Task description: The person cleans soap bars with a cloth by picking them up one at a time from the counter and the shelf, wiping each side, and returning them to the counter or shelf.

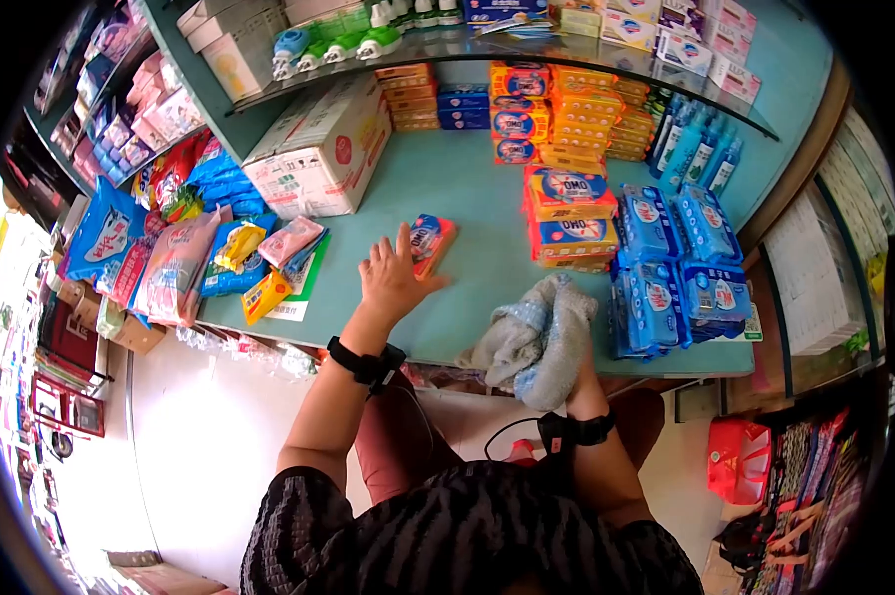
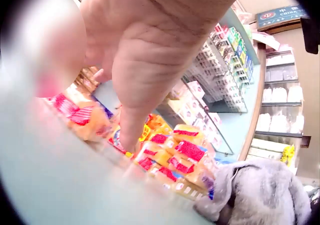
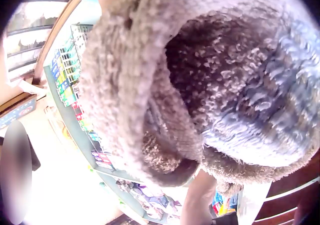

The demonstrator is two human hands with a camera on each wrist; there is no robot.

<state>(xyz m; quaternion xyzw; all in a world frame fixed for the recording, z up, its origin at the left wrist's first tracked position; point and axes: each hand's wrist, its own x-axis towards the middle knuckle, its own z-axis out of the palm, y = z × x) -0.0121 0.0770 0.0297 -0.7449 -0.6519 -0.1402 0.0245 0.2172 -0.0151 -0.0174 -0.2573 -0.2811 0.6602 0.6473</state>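
Observation:
In the head view my left hand is over the counter with its fingers spread, right beside a single orange-and-blue OMO soap pack. The left wrist view shows that hand's palm close up, over the counter top. My right hand is hidden beneath a bunched grey-and-blue towel, which it holds at the counter's front edge. Folds of the towel fill much of the right wrist view. To the right of the single pack stands a stack of OMO packs.
Blue packs of wipes stand at the counter's right. On the left are a carton, bagged goods and a small yellow packet. A glass shelf with boxes hangs over the back of the green counter.

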